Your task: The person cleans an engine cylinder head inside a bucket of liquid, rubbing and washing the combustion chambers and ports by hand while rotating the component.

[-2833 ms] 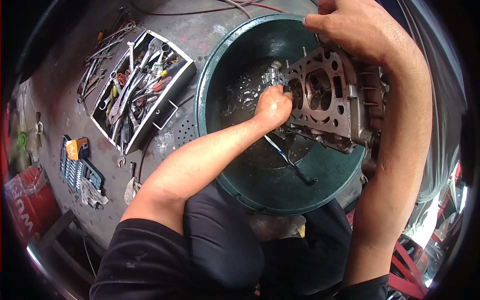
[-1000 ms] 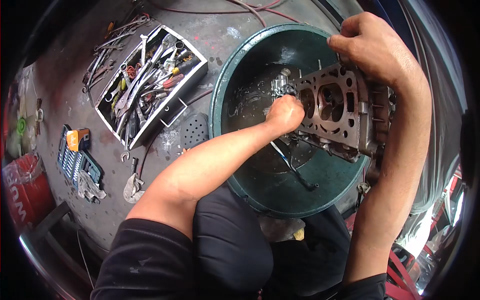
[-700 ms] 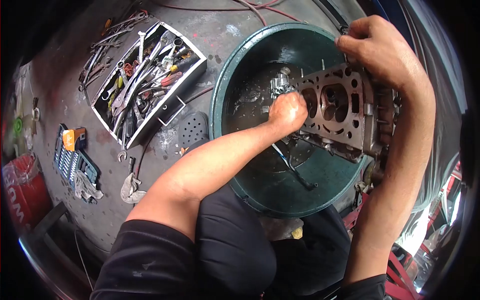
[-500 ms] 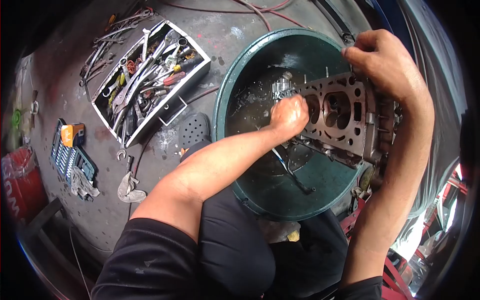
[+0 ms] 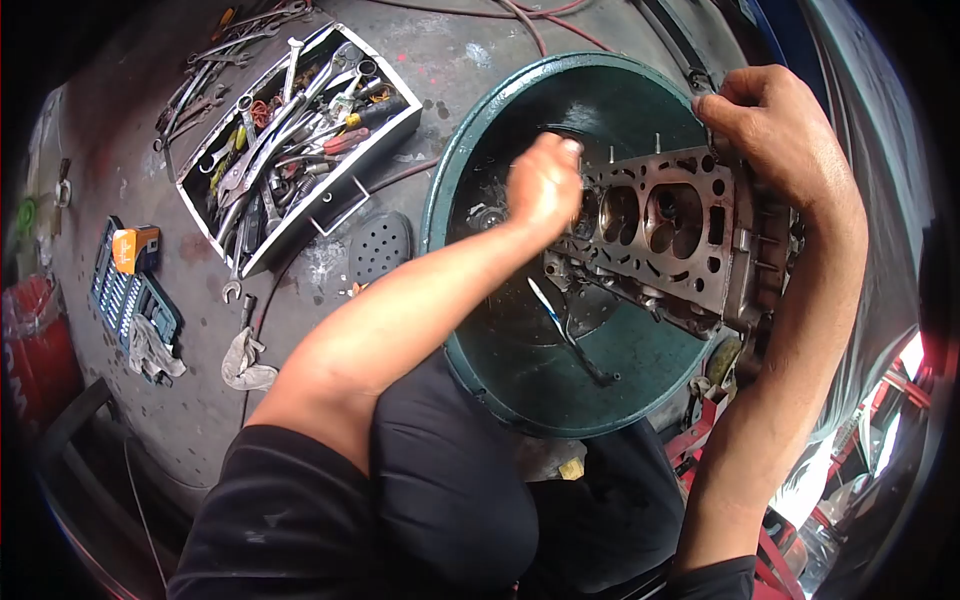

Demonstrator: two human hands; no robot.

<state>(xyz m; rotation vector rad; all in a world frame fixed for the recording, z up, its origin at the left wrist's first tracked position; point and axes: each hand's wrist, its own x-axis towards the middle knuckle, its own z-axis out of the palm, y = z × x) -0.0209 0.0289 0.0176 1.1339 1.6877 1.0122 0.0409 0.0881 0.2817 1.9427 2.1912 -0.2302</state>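
Note:
A metal engine cylinder head (image 5: 690, 250) leans at a slant in a round green tub (image 5: 440, 190), its flat face with round chambers turned up. My right hand (image 5: 785, 130) is closed on the upper far end of the cylinder head. My left hand (image 5: 545, 185), closed and slightly blurred, is over the tub beside the cylinder head's left end; what it holds, if anything, I cannot make out. Dark liquid (image 5: 490, 260) lies in the tub. Below the cylinder head rests a thin blue-and-white handled tool (image 5: 565, 330) with a dark bent end.
A white-edged toolbox (image 5: 395, 135) full of wrenches and pliers stands on the floor left of the tub. Nearby lie loose wrenches (image 5: 205, 85), a socket set (image 5: 135, 290), an orange box (image 5: 135, 250), gloves (image 5: 245, 362) and a perforated clog (image 5: 380, 248). Red hoses (image 5: 525, 20) run behind.
My left hand has moved left and up, away from the cylinder head's face. The clear, shiny shape beside it no longer shows there. My right hand keeps its hold.

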